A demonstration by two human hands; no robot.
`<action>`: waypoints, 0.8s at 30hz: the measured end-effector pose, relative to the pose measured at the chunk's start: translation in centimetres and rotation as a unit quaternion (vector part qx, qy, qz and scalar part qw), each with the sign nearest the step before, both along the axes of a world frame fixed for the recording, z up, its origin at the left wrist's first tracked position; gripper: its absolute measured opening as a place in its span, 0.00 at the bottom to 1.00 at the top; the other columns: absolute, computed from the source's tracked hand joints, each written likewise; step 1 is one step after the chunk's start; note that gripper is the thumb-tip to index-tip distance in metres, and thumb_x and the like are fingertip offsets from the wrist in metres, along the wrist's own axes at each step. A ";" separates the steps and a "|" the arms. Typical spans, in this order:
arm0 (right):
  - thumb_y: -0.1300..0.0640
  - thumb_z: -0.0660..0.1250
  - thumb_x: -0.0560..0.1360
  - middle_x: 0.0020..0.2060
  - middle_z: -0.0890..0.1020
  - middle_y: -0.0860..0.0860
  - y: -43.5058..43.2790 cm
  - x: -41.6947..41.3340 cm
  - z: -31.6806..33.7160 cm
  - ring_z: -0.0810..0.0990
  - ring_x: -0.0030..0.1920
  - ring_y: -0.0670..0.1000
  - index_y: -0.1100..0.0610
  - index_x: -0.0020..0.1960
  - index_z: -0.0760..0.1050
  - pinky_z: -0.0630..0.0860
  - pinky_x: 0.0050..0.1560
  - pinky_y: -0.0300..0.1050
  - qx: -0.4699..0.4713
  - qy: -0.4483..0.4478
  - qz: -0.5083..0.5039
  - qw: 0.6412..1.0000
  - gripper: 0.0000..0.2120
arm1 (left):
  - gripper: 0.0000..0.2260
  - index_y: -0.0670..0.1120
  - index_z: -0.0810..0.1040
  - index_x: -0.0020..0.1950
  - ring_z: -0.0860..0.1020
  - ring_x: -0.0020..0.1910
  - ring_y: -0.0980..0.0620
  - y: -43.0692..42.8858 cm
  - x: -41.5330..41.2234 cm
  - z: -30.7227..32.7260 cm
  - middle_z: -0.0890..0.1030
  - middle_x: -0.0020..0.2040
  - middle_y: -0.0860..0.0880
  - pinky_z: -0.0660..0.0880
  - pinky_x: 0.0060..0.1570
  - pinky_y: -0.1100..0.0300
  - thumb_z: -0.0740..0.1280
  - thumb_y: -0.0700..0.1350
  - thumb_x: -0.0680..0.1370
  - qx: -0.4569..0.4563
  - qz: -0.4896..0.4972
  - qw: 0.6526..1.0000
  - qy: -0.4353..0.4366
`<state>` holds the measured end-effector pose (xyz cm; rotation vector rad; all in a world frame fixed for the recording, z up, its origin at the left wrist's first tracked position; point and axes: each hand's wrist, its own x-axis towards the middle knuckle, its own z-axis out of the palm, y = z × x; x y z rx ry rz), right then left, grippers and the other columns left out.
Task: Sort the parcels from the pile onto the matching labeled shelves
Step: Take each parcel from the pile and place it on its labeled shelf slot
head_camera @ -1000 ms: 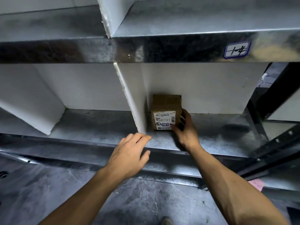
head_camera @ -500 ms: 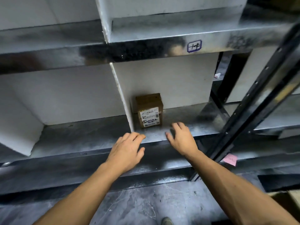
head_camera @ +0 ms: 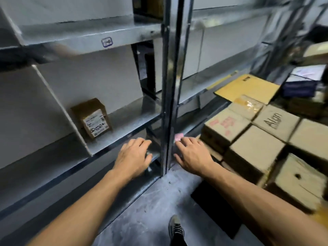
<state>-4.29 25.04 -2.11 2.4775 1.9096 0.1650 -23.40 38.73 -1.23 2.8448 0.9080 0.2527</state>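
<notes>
You've drawn both hands back from the shelf (head_camera: 127, 119) and turned toward the pile of parcels (head_camera: 257, 141), your left hand (head_camera: 133, 157) and right hand (head_camera: 192, 155) empty, fingers loosely spread, while the small brown parcel (head_camera: 92, 118) stands on that shelf beside the white divider (head_camera: 60, 107).

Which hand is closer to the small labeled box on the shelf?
Left. The left hand hovers just right of the box; the right hand is farther right, past the upright post.
</notes>
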 end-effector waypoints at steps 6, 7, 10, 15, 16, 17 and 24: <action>0.40 0.61 0.76 0.59 0.78 0.55 -11.8 2.9 2.1 0.78 0.59 0.61 0.52 0.64 0.74 0.76 0.56 0.54 0.040 0.001 -0.167 0.985 0.22 | 0.20 0.50 0.73 0.67 0.73 0.60 0.46 -7.5 7.8 1.8 0.75 0.62 0.50 0.70 0.58 0.50 0.65 0.52 0.76 0.004 -0.141 0.989 -0.049; 0.40 0.61 0.76 0.60 0.78 0.55 -13.9 3.4 2.3 0.77 0.59 0.61 0.52 0.64 0.74 0.76 0.56 0.54 0.044 0.004 -0.196 0.980 0.23 | 0.20 0.49 0.73 0.67 0.73 0.60 0.45 -9.0 9.1 2.1 0.76 0.62 0.49 0.70 0.58 0.49 0.66 0.52 0.76 0.002 -0.165 0.985 -0.056; 0.40 0.60 0.77 0.63 0.76 0.55 -20.1 5.0 2.5 0.75 0.63 0.59 0.52 0.65 0.72 0.75 0.57 0.53 0.038 0.010 -0.277 0.960 0.23 | 0.20 0.47 0.75 0.65 0.75 0.57 0.44 -13.7 13.1 2.7 0.78 0.59 0.47 0.72 0.57 0.49 0.68 0.51 0.75 0.017 -0.237 0.968 -0.080; 0.42 0.59 0.79 0.63 0.75 0.54 -29.1 7.4 1.7 0.74 0.61 0.59 0.53 0.68 0.70 0.74 0.54 0.52 0.042 0.022 -0.362 0.931 0.22 | 0.19 0.48 0.75 0.65 0.75 0.57 0.46 -21.4 19.2 2.6 0.77 0.59 0.48 0.73 0.57 0.50 0.66 0.52 0.75 -0.003 -0.318 0.944 -0.089; 0.42 0.59 0.79 0.64 0.75 0.54 -30.5 7.9 1.5 0.74 0.61 0.58 0.53 0.69 0.70 0.74 0.54 0.52 0.046 0.034 -0.374 0.926 0.23 | 0.20 0.48 0.74 0.65 0.75 0.57 0.46 -22.8 20.3 2.3 0.77 0.59 0.48 0.73 0.58 0.50 0.65 0.53 0.75 -0.009 -0.329 0.940 -0.088; 0.42 0.60 0.79 0.64 0.74 0.54 -31.8 8.4 1.1 0.74 0.62 0.58 0.53 0.69 0.69 0.74 0.55 0.52 0.052 0.051 -0.385 0.920 0.23 | 0.20 0.49 0.74 0.66 0.75 0.57 0.46 -24.2 21.3 2.0 0.77 0.59 0.49 0.72 0.58 0.50 0.65 0.53 0.75 -0.011 -0.336 0.938 -0.082; 0.42 0.59 0.81 0.66 0.71 0.54 -35.0 11.6 -1.1 0.72 0.64 0.58 0.50 0.73 0.67 0.75 0.61 0.54 0.091 0.179 -0.391 0.898 0.23 | 0.22 0.56 0.67 0.69 0.72 0.60 0.48 -28.6 25.7 -1.5 0.74 0.63 0.52 0.68 0.60 0.51 0.58 0.59 0.76 0.026 -0.276 0.961 0.007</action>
